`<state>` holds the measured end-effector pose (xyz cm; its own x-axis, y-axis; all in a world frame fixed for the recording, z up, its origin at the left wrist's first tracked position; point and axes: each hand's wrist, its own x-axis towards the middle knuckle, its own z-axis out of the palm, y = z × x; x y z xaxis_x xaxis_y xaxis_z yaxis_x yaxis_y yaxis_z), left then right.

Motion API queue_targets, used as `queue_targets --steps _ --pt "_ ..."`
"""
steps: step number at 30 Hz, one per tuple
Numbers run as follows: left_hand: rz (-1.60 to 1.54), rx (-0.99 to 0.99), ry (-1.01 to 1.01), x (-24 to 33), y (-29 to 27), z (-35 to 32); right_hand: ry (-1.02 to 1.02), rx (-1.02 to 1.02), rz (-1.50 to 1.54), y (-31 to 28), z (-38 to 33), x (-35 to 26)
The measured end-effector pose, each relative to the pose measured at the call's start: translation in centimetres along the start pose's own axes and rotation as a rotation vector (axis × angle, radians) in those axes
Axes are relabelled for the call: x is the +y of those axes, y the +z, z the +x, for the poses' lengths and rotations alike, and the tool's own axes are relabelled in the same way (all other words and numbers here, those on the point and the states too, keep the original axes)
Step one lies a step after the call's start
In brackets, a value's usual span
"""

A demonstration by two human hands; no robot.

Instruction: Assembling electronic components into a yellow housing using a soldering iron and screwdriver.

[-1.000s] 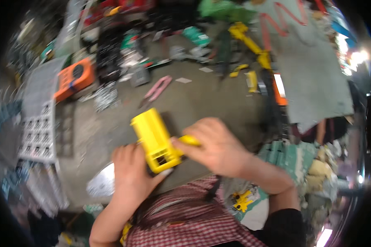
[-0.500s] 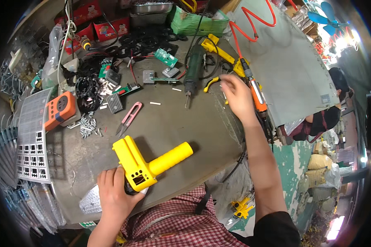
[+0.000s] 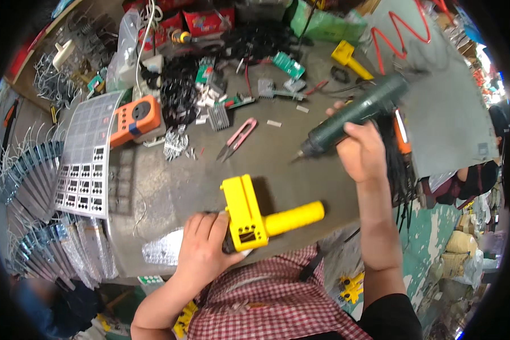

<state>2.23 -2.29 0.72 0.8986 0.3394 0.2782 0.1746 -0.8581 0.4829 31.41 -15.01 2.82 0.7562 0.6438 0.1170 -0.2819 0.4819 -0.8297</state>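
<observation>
My left hand (image 3: 201,246) is closed around the near left end of a yellow plastic housing (image 3: 242,207), where a black part shows beside the fingers. The housing rests at the table's front, its ribbed round handle (image 3: 294,219) pointing right. Small holes and a dark window face up near its lower end. My right hand (image 3: 365,150) grips a dark green electric screwdriver (image 3: 334,124) above the table. The tool is tilted, its bit toward the lower left, up and to the right of the housing and apart from it.
Pink snips (image 3: 242,136) lie beyond the housing, near a pile of screws (image 3: 177,143). An orange socket box (image 3: 139,118) and a sticker sheet (image 3: 82,187) are at left. Circuit boards (image 3: 289,65) lie farther back. An orange tool (image 3: 402,133) stands right of my right hand.
My right hand, empty before, has taken hold of the electric screwdriver and lifted it off the table. The view has shifted, and my left hand still grips the yellow housing.
</observation>
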Motion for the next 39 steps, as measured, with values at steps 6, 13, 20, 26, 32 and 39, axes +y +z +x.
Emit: queue_targets --steps 6,13,20,26,32,39 --pt "0.145 -0.049 -0.029 0.2 -0.3 0.6 0.08 0.032 0.338 -1.5 -4.9 0.2" --pt "0.166 -0.056 -0.031 0.1 0.3 0.4 0.09 0.127 0.548 -0.7 -7.2 1.3" --pt "0.152 -0.047 -0.009 0.0 0.3 0.4 0.075 0.147 0.552 -0.5 -7.6 1.8" --pt "0.143 -0.054 -0.023 -0.1 0.3 0.2 0.077 0.15 0.523 -0.3 -7.6 1.7" --pt "0.137 -0.066 -0.038 -0.3 0.3 0.0 0.082 0.161 0.532 -0.4 -7.4 1.9" --pt "0.141 -0.048 -0.023 0.0 0.4 0.2 0.087 0.196 0.507 0.1 -7.3 1.5"
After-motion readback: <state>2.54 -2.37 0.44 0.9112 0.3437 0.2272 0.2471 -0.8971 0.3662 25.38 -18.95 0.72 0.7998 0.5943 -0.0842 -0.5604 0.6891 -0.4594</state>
